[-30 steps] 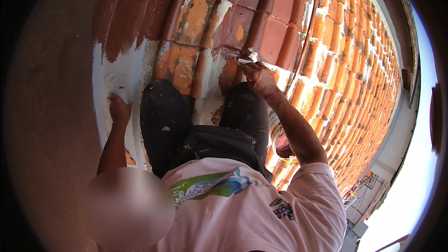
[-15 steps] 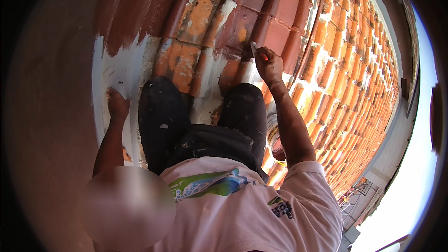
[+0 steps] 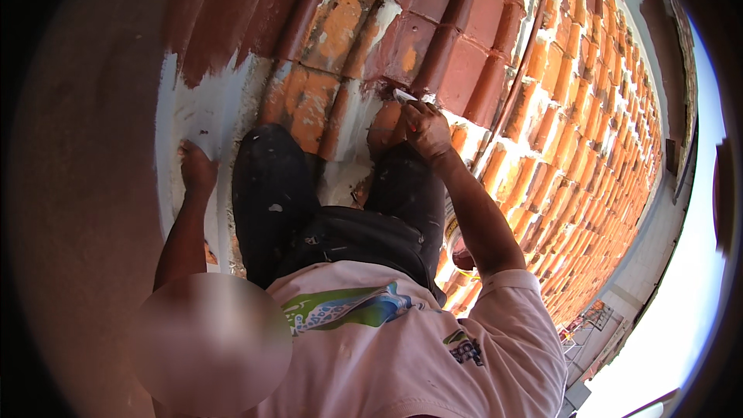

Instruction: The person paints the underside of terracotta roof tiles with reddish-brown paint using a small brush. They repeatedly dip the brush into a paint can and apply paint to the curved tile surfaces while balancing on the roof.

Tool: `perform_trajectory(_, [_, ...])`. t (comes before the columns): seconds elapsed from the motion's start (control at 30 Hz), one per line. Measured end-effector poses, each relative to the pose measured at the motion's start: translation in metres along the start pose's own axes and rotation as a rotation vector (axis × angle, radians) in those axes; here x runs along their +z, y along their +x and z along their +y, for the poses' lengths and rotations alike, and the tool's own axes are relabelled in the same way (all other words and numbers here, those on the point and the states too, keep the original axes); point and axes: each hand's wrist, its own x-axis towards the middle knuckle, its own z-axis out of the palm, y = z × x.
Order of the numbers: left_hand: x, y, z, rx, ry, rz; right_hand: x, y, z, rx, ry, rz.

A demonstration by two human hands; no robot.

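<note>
The right hand point(image 3: 427, 130) grips a pale-ended tool point(image 3: 403, 96), its tip just ahead of that hand, by the roof tiles point(image 3: 466, 66). The left hand point(image 3: 198, 168) rests on a whitish strip point(image 3: 203, 112); whether it is spread I cannot tell.

To your left spreads a plain brown surface point(image 3: 77, 186) in shade; whether wall or floor, I cannot tell. Along your right curves a pale grey wall point(image 3: 656, 217), with bright sky point(image 3: 658, 344) beyond it, blue higher up and glaring white lower down. At lower right stands a metal frame point(image 3: 593, 325), with a grey box point(image 3: 576, 396) near it.
</note>
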Motion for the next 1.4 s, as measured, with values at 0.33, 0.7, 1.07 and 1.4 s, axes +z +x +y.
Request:
perform_trajectory(0.33, [-0.001,-0.002,0.003,-0.006,-0.014,0.006,-0.017,0.051,0.057,0.426,0.93,-0.144])
perform_trajectory(0.7, [0.006,-0.001,-0.002,-0.002,0.001,0.041,-0.028,0.091,0.083,0.396,0.651,-0.097])
perform_trajectory(1.07, [-0.003,-0.002,0.006,-0.038,-0.004,0.013,-0.083,0.079,0.05,0.503,0.907,0.214])
perform_trajectory(1.4, [0.008,-0.002,-0.002,-0.001,0.004,0.054,-0.016,0.114,0.052,0.701,0.866,0.028])
